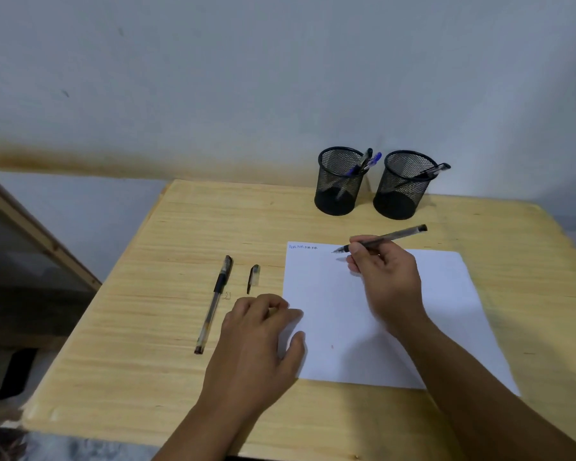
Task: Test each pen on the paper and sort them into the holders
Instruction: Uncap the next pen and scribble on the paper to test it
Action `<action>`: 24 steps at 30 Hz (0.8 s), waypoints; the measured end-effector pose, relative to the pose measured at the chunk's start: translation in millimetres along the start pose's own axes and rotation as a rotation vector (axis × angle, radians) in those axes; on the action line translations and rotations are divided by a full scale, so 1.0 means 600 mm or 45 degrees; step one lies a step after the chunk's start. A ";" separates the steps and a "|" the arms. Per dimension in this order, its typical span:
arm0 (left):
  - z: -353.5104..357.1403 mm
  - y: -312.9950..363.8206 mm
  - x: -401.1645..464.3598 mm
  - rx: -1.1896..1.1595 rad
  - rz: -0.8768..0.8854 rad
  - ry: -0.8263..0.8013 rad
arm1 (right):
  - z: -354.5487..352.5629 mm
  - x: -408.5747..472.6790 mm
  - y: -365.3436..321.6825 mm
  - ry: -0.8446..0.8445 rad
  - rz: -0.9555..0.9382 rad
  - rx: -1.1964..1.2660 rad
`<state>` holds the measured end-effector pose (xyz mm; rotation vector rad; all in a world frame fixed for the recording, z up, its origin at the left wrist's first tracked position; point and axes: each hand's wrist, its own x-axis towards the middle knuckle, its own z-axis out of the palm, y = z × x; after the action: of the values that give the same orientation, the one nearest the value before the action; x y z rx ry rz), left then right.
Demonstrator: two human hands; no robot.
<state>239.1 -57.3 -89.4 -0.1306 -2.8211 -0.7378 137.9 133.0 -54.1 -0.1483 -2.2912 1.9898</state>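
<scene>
My right hand (pixel 384 277) grips an uncapped black pen (pixel 396 235), its tip just above the top of the white paper (pixel 446 311), right of some small scribbles (pixel 302 247). My left hand (pixel 260 334) rests on the paper's left edge, fingers loosely bent, thumb on the sheet. A loose pen cap (pixel 253 277) and a capped black pen (pixel 213 304) lie on the table left of the paper. Two black mesh holders stand at the back: the left holder (pixel 338 181) has blue pens, the right holder (pixel 403 186) a black pen.
The wooden table (pixel 167 261) ends at a white wall behind the holders. A framed panel (pixel 30 247) leans off the table's left side, with dark items on the floor below it.
</scene>
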 end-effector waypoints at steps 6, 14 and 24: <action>-0.001 0.001 0.006 -0.021 -0.005 0.002 | 0.028 0.052 -0.001 0.017 -0.006 -0.172; -0.005 0.001 0.008 -0.022 -0.022 -0.036 | 0.048 0.060 0.026 0.052 -0.028 -0.252; -0.004 0.001 0.010 -0.009 -0.026 -0.038 | 0.053 0.066 0.032 0.111 -0.096 -0.366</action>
<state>233.6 -57.5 -85.7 -0.1152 -2.8524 -0.7564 94.4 110.0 -77.1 -0.1643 -2.4728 1.5786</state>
